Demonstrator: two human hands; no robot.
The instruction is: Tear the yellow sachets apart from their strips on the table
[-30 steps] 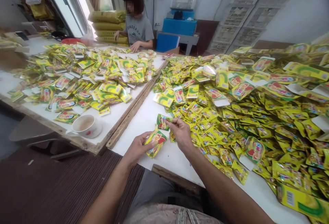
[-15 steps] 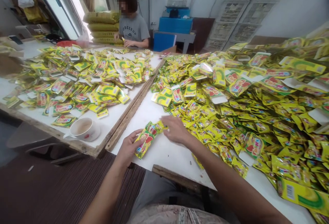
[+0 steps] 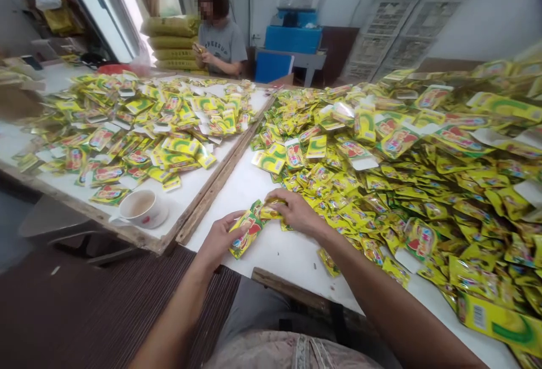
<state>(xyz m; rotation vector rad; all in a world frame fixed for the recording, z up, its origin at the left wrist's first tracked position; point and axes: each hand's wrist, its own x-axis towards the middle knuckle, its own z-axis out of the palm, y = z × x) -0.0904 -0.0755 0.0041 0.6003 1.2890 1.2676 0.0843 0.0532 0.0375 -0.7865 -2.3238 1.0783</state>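
A small yellow-green box (image 3: 246, 235) with a red picture is gripped in my left hand (image 3: 218, 239), thumb across its front. My right hand (image 3: 294, 211) pinches a small yellow packet (image 3: 271, 211) at the box's upper right end. The packet touches that end; whether part of it is inside I cannot tell. Both hands are over the white tabletop (image 3: 237, 191), near its front edge. Just right of my right hand begins a heap of small yellow packets (image 3: 351, 216), with several open boxes lying on it.
On the left table lies a pile of yellow boxes (image 3: 139, 157). A white cup (image 3: 138, 206) stands near that table's corner. A wooden strip (image 3: 224, 174) divides the two tables. Across the table a person (image 3: 220, 41) in a grey shirt handles something small.
My right hand has come slightly nearer the box, and the packet in its fingers shows more clearly. The person opposite has raised their hands together.
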